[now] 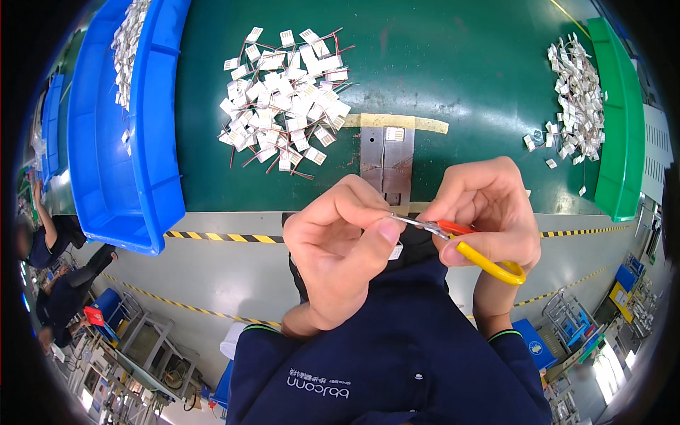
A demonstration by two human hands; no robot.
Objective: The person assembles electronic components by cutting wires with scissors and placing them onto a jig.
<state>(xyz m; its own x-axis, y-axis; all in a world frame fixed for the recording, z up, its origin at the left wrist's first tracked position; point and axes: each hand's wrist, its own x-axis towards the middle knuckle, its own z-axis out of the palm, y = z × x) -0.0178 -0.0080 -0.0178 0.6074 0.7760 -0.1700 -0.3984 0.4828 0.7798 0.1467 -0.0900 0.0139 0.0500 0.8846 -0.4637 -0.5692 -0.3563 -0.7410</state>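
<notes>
My left hand (340, 244) is closed in a pinch, thumb against forefinger. A small white connector (395, 251) shows just below that thumb; what runs from it between the fingers is mostly hidden. My right hand (489, 212) grips small pliers (489, 262) with yellow and red handles, the yellow one curving out below the palm. Their slim metal jaws point left and reach the left fingertips. Behind the hands, a metal fixture (372, 159) on the green table bears another white connector (394, 134).
A heap of white connectors with dark and red wires (283, 99) lies left of the fixture. Beyond it stands a blue bin (106, 156). More white connectors (577, 99) are piled at the right, beside a green tray (620, 134). Tan tape (425, 124) crosses the table behind the fixture.
</notes>
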